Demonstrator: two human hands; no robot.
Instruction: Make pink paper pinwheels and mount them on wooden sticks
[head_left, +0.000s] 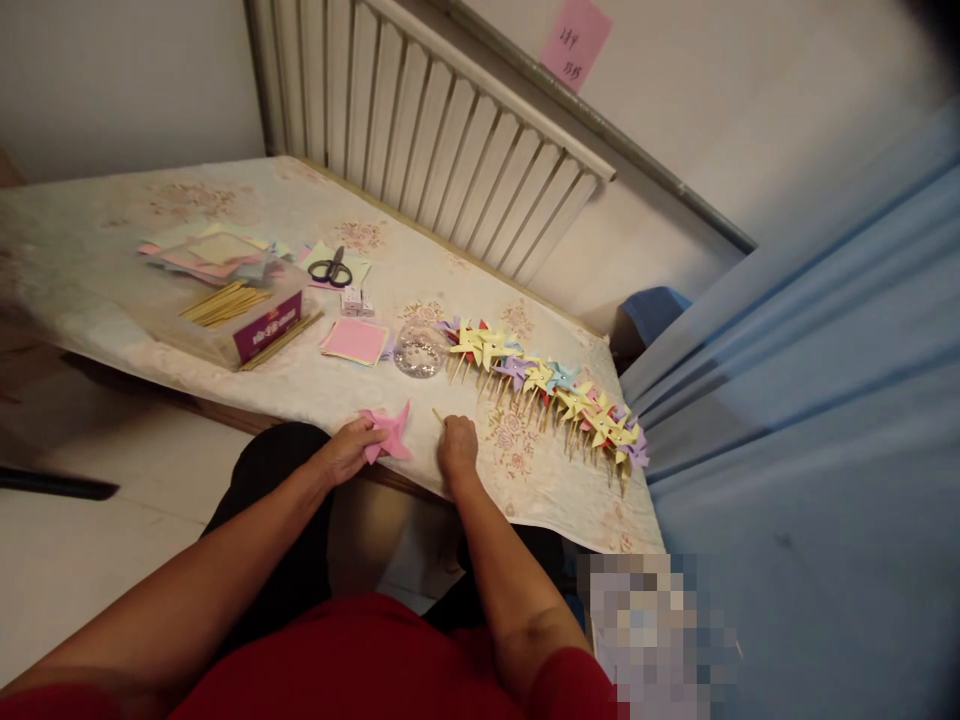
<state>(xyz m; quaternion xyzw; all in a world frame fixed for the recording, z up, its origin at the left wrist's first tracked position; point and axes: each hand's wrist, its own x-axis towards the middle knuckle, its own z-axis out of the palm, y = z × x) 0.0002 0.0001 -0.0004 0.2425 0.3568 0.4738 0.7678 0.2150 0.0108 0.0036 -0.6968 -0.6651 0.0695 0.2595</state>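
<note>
1. Red top (367, 660), worn by the person; nearest my camera, at the lower edge.
2. Pink paper pinwheel (390, 434), one; at the table's near edge, in the left hand.
3. Left hand (352, 450); grasping the pink paper pinwheel, thumb laid over the paper.
4. Right hand (457, 447); fingers curled around a thin stick (437, 414), of which I see only a short end pointing away from the person.
5. Round clear dish (418, 352), one; beyond and between the hands, shiny small pieces inside.
6. Paper squares (355, 342), one stack, pink uppermost; left of the dish.
7. Finished pinwheels (540, 378), a long row in yellow, purple, blue, pink and red, on sticks; running from beside the dish to the table's right end.
8. Small boxes (357, 301), behind the stack; print too small for me to read.
9. Scissors (331, 268), dark-handled, lying on paper behind those boxes.
10. Box with a purple label (268, 327), holding a bundle of sticks (223, 303); more loose sticks lie along its right side.
11. Coloured sheets (214, 250), one pile, behind the box.
12. Floral tablecloth (360, 236), under all the tabletop stock.
13. Surroundings: pale radiator (427, 140) behind the table, pink note (576, 42) on the wall, blue curtain (810, 420) to the right.
</note>
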